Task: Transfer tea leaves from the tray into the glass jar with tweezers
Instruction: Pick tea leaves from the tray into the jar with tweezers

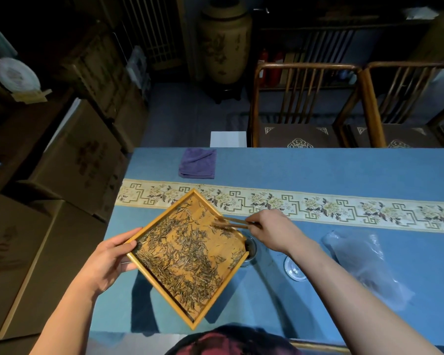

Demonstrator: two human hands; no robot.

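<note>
left hand (108,260) grips left corner of wooden tray (164,221), tray lifted and tilted, tea leaves (187,260) spread over it; glass jar (251,248) partly hidden under tray's right edge; right hand (274,230) pinches bamboo tweezers (231,222), tips over leaves; glass lid (294,269) on blue tablecloth (344,170), plastic bag (364,260) far right

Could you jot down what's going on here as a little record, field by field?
Left hand: grips the wooden tray by its left corner, held tilted
Right hand: pinches wooden tweezers, tips over the tea leaves
Glass jar: on the table, partly hidden under the tray's right corner
Nearby: purple cloth, glass lid, plastic bag
</note>
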